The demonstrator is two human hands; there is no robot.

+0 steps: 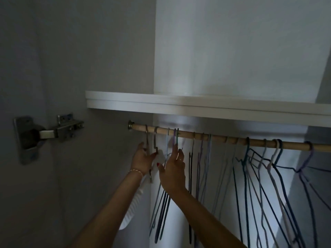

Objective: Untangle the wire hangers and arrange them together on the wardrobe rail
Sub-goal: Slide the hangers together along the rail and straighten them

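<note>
A wooden wardrobe rail runs from the left wall bracket to the right edge. Several wire hangers hang along it: a close group at the left, a few in the middle, and a crossed, tangled bunch at the right. My left hand grips the neck of the leftmost hangers just under the rail. My right hand reaches up beside it, its fingertips touching the necks of the purple and green hangers. A white ribbed hanger or garment hangs below my left forearm.
A white shelf sits right above the rail. The wardrobe side wall with a metal door hinge is at the left. The white back panel lies behind the hangers.
</note>
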